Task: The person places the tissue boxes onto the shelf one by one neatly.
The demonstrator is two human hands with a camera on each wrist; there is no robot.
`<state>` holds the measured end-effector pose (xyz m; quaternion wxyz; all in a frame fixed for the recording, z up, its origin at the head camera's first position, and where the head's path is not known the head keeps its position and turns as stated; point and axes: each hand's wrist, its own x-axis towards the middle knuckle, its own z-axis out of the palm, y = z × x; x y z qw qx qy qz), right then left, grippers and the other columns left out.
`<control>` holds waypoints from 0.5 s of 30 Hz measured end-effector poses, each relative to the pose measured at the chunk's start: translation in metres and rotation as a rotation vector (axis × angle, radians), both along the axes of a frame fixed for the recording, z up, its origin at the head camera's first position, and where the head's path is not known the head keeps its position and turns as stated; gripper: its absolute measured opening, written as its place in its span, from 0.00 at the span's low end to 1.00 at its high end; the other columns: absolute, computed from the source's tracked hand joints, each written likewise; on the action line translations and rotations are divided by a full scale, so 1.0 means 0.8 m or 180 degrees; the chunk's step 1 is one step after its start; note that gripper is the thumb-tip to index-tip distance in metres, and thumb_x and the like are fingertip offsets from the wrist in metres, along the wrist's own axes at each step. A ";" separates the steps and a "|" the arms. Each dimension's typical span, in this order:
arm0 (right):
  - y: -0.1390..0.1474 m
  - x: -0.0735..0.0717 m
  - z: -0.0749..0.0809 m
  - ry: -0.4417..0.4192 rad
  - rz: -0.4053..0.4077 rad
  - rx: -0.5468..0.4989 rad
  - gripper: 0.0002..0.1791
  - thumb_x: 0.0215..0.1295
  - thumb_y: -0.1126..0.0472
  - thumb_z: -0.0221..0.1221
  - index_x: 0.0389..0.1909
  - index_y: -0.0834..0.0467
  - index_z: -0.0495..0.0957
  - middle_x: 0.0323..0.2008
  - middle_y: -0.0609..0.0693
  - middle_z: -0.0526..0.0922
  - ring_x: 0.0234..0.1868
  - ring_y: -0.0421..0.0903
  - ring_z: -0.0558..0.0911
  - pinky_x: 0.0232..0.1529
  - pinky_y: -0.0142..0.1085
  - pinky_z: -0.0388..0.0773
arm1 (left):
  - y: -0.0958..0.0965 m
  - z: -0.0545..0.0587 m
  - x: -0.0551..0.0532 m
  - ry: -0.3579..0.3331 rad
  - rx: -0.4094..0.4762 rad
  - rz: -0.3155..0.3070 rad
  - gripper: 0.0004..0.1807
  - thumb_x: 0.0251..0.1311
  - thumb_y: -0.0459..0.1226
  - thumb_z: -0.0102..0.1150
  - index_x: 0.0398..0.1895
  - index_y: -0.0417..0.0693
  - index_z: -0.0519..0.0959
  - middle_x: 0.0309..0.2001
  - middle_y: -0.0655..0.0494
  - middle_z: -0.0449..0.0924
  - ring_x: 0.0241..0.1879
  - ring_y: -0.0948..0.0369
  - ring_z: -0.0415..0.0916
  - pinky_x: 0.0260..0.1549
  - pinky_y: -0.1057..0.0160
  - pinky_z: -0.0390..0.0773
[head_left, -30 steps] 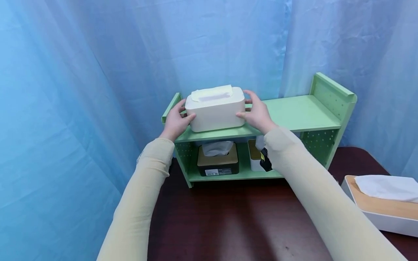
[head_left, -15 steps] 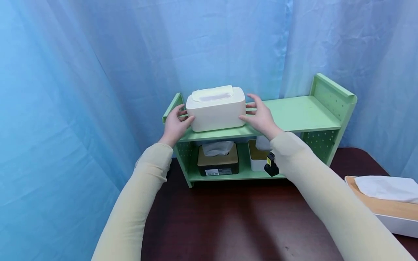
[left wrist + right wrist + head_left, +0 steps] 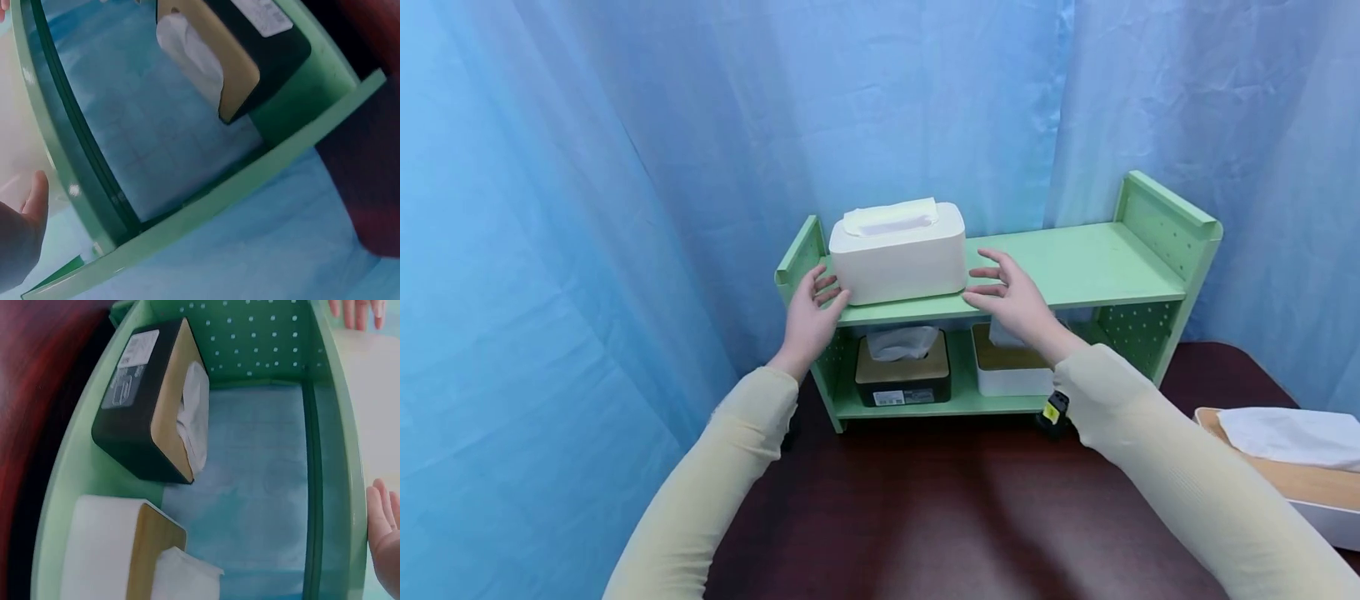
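Blue curtain (image 3: pixel 925 108) behind green shelf (image 3: pixel 1075 258). White tissue box (image 3: pixel 902 271) sits atop it, upper ctr of frame, tissue side up, long axis approx. L–R, R end slightly higher. L hand (image 3: pixel 811 312) & R hand (image 3: pixel 1011 296) by its ends, grips wide; can't tell if touching.

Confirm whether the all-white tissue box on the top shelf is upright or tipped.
Upright: the all-white tissue box stands base-down on the green top shelf, with its tissue showing at the upward-facing opening.

A round-cornered white tissue box (image 3: pixel 898 265) sits upright on the green upper shelf (image 3: pixel 1078 260), toward its left end, tissue (image 3: pixel 889 217) on top.
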<state>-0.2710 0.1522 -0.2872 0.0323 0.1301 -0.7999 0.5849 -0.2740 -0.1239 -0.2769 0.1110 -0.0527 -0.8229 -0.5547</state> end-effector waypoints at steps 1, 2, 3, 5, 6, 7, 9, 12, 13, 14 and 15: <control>0.002 0.003 -0.002 -0.0011 0.0001 -0.0018 0.40 0.68 0.62 0.55 0.75 0.54 0.44 0.67 0.61 0.63 0.63 0.58 0.70 0.61 0.52 0.67 | 0.000 -0.003 0.002 -0.0010 0.0038 0.0000 0.32 0.66 0.39 0.53 0.72 0.47 0.55 0.66 0.48 0.65 0.64 0.53 0.67 0.59 0.53 0.70; 0.003 0.006 -0.005 -0.0013 0.0005 -0.0025 0.40 0.68 0.61 0.55 0.75 0.54 0.44 0.67 0.61 0.63 0.63 0.58 0.70 0.62 0.52 0.67 | 0.000 -0.008 0.002 -0.0014 0.0071 0.0000 0.32 0.67 0.39 0.53 0.71 0.47 0.56 0.66 0.48 0.65 0.63 0.53 0.67 0.59 0.53 0.70; 0.006 0.010 -0.008 -0.0007 0.0007 -0.0028 0.40 0.68 0.61 0.55 0.75 0.54 0.44 0.67 0.61 0.63 0.63 0.58 0.70 0.62 0.52 0.67 | -0.001 -0.011 0.003 -0.0006 0.0109 -0.0005 0.31 0.67 0.39 0.53 0.71 0.46 0.57 0.65 0.48 0.66 0.63 0.53 0.68 0.59 0.53 0.70; 0.010 0.016 -0.014 0.0015 0.0013 -0.0020 0.39 0.68 0.60 0.55 0.74 0.54 0.45 0.67 0.60 0.63 0.63 0.57 0.70 0.62 0.53 0.66 | -0.002 -0.018 0.005 0.0010 0.0184 -0.0021 0.29 0.67 0.38 0.52 0.69 0.45 0.59 0.64 0.48 0.67 0.62 0.52 0.68 0.59 0.53 0.70; 0.012 0.020 -0.018 0.0021 0.0014 0.0001 0.39 0.68 0.59 0.55 0.74 0.54 0.46 0.67 0.60 0.63 0.63 0.57 0.71 0.62 0.53 0.67 | -0.002 -0.022 0.006 0.0015 0.0217 -0.0019 0.28 0.67 0.38 0.52 0.69 0.44 0.60 0.64 0.48 0.68 0.62 0.52 0.69 0.58 0.53 0.70; 0.014 0.023 -0.023 0.0029 0.0020 0.0021 0.39 0.68 0.59 0.55 0.74 0.53 0.46 0.67 0.59 0.63 0.62 0.57 0.71 0.61 0.54 0.67 | -0.003 -0.027 0.007 0.0036 0.0261 -0.0032 0.27 0.67 0.38 0.51 0.68 0.43 0.61 0.63 0.47 0.68 0.62 0.52 0.69 0.58 0.52 0.71; 0.017 0.030 -0.035 0.0070 0.0043 0.0074 0.38 0.68 0.58 0.55 0.74 0.52 0.47 0.68 0.58 0.63 0.62 0.56 0.71 0.59 0.53 0.69 | -0.005 -0.036 0.009 0.0101 0.0324 -0.0048 0.26 0.68 0.37 0.50 0.67 0.41 0.62 0.63 0.47 0.68 0.62 0.52 0.69 0.59 0.52 0.70; 0.021 0.039 -0.055 0.0153 0.0054 0.0124 0.37 0.68 0.57 0.56 0.74 0.51 0.49 0.69 0.55 0.62 0.60 0.53 0.74 0.55 0.44 0.74 | -0.008 -0.051 0.015 0.0207 0.0360 -0.0043 0.23 0.68 0.35 0.50 0.64 0.39 0.65 0.62 0.47 0.69 0.62 0.53 0.68 0.61 0.51 0.67; 0.023 0.042 -0.061 0.0185 0.0056 0.0125 0.37 0.68 0.57 0.56 0.74 0.51 0.50 0.69 0.54 0.62 0.59 0.51 0.75 0.54 0.40 0.75 | -0.009 -0.056 0.017 0.0247 0.0367 -0.0039 0.22 0.68 0.35 0.50 0.63 0.39 0.66 0.62 0.46 0.70 0.63 0.53 0.67 0.61 0.51 0.66; 0.024 0.045 -0.067 0.0215 0.0062 0.0117 0.37 0.68 0.56 0.56 0.73 0.51 0.51 0.69 0.54 0.62 0.58 0.48 0.76 0.52 0.35 0.76 | -0.009 -0.060 0.020 0.0275 0.0369 -0.0023 0.21 0.68 0.35 0.50 0.63 0.40 0.67 0.61 0.47 0.70 0.63 0.54 0.67 0.61 0.51 0.66; 0.025 0.048 -0.072 0.0234 0.0071 0.0107 0.36 0.68 0.56 0.56 0.73 0.51 0.51 0.68 0.54 0.62 0.56 0.44 0.76 0.50 0.31 0.76 | -0.009 -0.064 0.023 0.0300 0.0376 -0.0004 0.21 0.67 0.35 0.50 0.62 0.41 0.68 0.61 0.47 0.70 0.63 0.55 0.67 0.61 0.51 0.66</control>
